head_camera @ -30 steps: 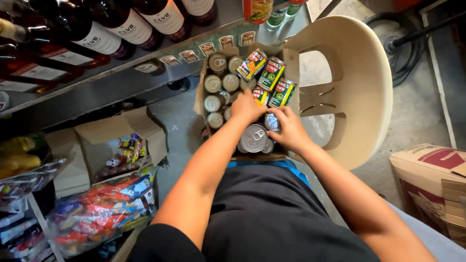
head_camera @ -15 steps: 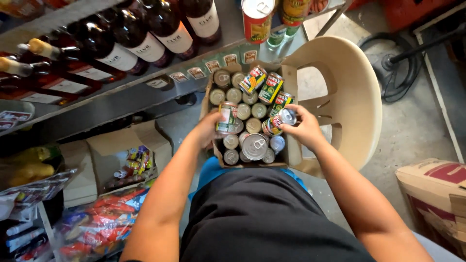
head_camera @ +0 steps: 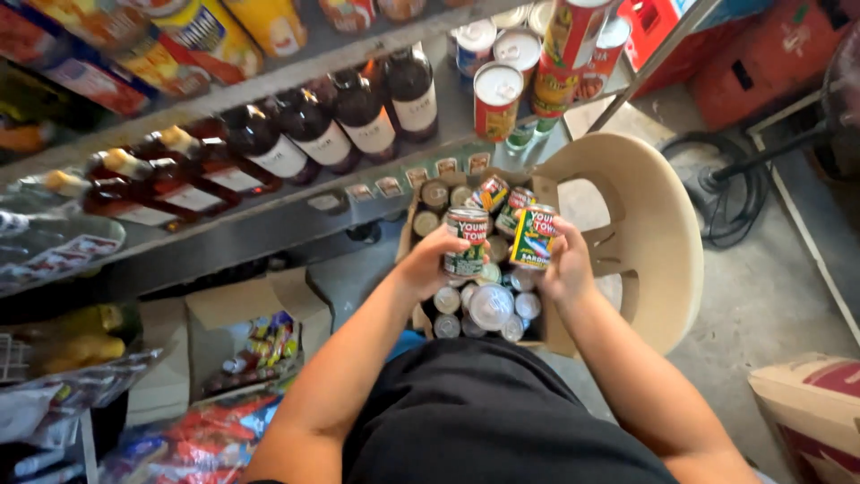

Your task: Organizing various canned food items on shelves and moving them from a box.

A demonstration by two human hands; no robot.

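Our left hand (head_camera: 428,262) is closed around a green-labelled can (head_camera: 467,242), and our right hand (head_camera: 564,266) grips a second can (head_camera: 534,237) with a green and yellow label; we hold both side by side, raised just above the cardboard box (head_camera: 557,333) of cans below our hands. Beyond our hands, dark bottles (head_camera: 309,130) lie on a metal shelf (head_camera: 269,224). The box rests on a beige plastic chair (head_camera: 658,237) to the right of our hands.

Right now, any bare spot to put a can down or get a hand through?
Bare chair seat beside the carton, under the right hand. Bare concrete floor right of the chair. Grey shelf open between bottles and upright cans. Carton itself is packed with cans; left hand hovers over it.
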